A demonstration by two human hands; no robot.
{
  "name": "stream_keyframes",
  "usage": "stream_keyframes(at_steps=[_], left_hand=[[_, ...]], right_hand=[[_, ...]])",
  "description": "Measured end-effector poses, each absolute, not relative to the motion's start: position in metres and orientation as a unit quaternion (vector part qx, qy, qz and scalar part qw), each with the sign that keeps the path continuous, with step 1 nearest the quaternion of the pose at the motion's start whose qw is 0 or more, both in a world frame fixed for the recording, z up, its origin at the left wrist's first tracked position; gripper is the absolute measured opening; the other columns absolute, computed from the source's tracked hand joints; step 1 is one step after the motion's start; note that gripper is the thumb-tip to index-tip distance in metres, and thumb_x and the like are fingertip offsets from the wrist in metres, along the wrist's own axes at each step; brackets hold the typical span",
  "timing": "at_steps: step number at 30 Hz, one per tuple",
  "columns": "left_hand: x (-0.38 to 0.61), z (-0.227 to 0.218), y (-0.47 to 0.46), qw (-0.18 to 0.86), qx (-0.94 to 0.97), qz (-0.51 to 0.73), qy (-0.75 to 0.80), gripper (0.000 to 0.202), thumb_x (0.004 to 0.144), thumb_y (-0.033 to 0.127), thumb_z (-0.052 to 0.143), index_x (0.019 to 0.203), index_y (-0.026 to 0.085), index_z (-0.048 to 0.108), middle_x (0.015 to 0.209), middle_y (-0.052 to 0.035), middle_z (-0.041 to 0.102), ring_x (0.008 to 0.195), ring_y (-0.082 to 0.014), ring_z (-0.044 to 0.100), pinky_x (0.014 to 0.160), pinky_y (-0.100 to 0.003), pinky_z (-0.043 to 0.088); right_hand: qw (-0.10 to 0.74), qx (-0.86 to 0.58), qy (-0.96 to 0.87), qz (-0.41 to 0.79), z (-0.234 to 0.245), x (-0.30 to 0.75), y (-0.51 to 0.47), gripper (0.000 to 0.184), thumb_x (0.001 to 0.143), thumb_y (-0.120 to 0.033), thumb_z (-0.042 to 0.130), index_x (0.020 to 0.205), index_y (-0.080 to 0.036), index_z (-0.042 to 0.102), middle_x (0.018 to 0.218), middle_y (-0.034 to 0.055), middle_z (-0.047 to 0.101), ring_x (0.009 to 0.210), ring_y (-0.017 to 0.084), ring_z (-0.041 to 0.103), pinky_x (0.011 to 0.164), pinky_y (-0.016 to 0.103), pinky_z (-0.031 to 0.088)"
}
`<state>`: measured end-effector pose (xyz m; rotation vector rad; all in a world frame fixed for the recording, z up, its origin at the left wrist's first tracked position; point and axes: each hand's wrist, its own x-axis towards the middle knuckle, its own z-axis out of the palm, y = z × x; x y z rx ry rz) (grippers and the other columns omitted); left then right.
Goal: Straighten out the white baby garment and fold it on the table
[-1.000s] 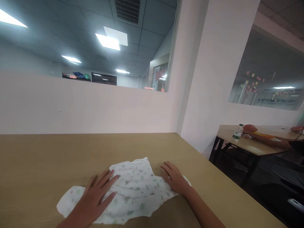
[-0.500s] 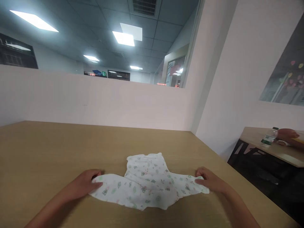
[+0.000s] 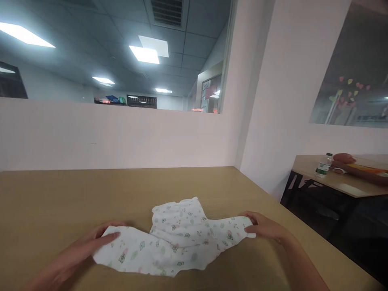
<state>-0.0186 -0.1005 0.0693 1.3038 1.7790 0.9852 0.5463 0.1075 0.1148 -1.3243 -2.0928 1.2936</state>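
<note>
A white baby shirt [image 3: 182, 242] with a small green and pink print lies spread on the wooden table [image 3: 91, 194], its body pointing away and its sleeves out to both sides. My left hand [image 3: 101, 238] grips the end of the left sleeve, thumb on top and fingers beneath the cloth. At the other side, my right hand [image 3: 257, 225] pinches the right sleeve's end between thumb and fingers. Soft creases cross the middle of the shirt.
A low white wall [image 3: 121, 137] borders the table's far edge, with a window above it. To the right stands another table [image 3: 312, 161] bearing a water bottle [image 3: 323, 165] and another person's arm [image 3: 360, 169].
The view has swung to the right. Both hands still hold the sleeves; my left hand sits further out on the left sleeve, its fingers more stretched.
</note>
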Motion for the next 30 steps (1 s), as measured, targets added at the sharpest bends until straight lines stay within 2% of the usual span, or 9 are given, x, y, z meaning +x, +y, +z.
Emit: stream_keyframes(at_steps=[3,8,12,14,15,18,22,26,30], left_hand=[[-0.005,0.086,-0.09,0.47,0.437,0.434,0.632,0.077,0.08,0.07,0.067,0.143,0.028,0.051,0.14,-0.0067,0.06,0.124,-0.0324,0.061,0.093,-0.038,0.06],[0.071,0.118,-0.047,0.453,0.478,0.448,0.604,0.067,0.079,0.057,0.071,0.137,0.026,0.057,0.126,-0.0084,0.065,0.11,-0.0276,0.065,0.082,-0.032,0.057],[0.138,0.125,-0.012,0.472,0.537,0.4,0.573,0.062,0.083,0.058,0.07,0.135,0.026,0.057,0.102,-0.006,0.066,0.09,-0.0215,0.064,0.073,-0.029,0.054],[0.158,0.126,-0.008,0.499,0.588,0.371,0.517,0.062,0.092,0.063,0.059,0.141,0.026,0.051,0.096,-0.0052,0.067,0.086,-0.02,0.065,0.081,-0.032,0.054],[0.164,0.126,-0.01,0.496,0.613,0.364,0.496,0.059,0.097,0.064,0.051,0.143,0.028,0.048,0.099,-0.0051,0.068,0.093,-0.0203,0.065,0.09,-0.034,0.053],[0.163,0.122,-0.029,0.404,0.678,0.343,0.51,0.049,0.102,0.065,0.036,0.14,0.037,0.051,0.12,-0.0027,0.067,0.121,-0.0218,0.058,0.108,-0.038,0.047],[0.142,0.089,-0.06,0.22,0.759,0.266,0.552,0.041,0.104,0.058,0.037,0.136,0.044,0.058,0.146,0.0018,0.053,0.138,-0.0247,0.048,0.121,-0.048,0.039],[0.133,0.048,-0.075,0.017,0.856,0.156,0.493,0.046,0.102,0.048,0.048,0.148,0.044,0.047,0.154,0.0012,0.047,0.143,-0.0287,0.044,0.117,-0.059,0.041],[0.138,0.036,-0.072,-0.128,0.877,0.139,0.442,0.051,0.103,0.045,0.048,0.152,0.035,0.043,0.152,-0.0007,0.049,0.14,-0.0287,0.048,0.108,-0.059,0.049]], right_hand=[[0.192,-0.465,-0.733,0.457,0.114,0.545,0.109,0.047,0.062,-0.024,0.059,0.108,-0.017,0.068,0.101,0.0073,0.065,0.087,0.021,0.06,0.062,0.025,0.045],[0.236,-0.481,-0.697,0.477,0.105,0.537,0.114,0.05,0.064,-0.027,0.055,0.112,-0.017,0.063,0.099,0.0064,0.063,0.073,0.016,0.057,0.056,0.024,0.043],[0.269,-0.501,-0.684,0.456,0.1,0.531,0.118,0.057,0.064,-0.03,0.057,0.119,-0.015,0.06,0.096,0.0054,0.061,0.065,0.013,0.053,0.052,0.024,0.039],[0.294,-0.502,-0.68,0.446,0.098,0.529,0.119,0.058,0.064,-0.031,0.058,0.12,-0.014,0.059,0.092,0.0047,0.061,0.065,0.014,0.053,0.053,0.024,0.039],[0.309,-0.502,-0.676,0.442,0.098,0.528,0.12,0.059,0.065,-0.032,0.059,0.121,-0.014,0.059,0.088,0.0039,0.06,0.065,0.014,0.052,0.054,0.025,0.039],[0.348,-0.506,-0.661,0.433,0.094,0.525,0.126,0.06,0.065,-0.031,0.062,0.122,-0.014,0.059,0.078,0.0009,0.058,0.064,0.015,0.051,0.055,0.025,0.038],[0.389,-0.501,-0.647,0.423,0.088,0.519,0.131,0.062,0.064,-0.032,0.069,0.123,-0.015,0.058,0.082,0.0027,0.065,0.071,0.018,0.057,0.06,0.027,0.041],[0.457,-0.466,-0.637,0.41,0.085,0.501,0.124,0.06,0.067,-0.036,0.071,0.12,-0.015,0.057,0.094,0.007,0.07,0.082,0.022,0.063,0.071,0.031,0.048],[0.531,-0.437,-0.657,0.31,0.088,0.462,0.102,0.053,0.076,-0.041,0.07,0.121,-0.015,0.058,0.079,0.0017,0.064,0.061,0.015,0.049,0.058,0.028,0.041]])
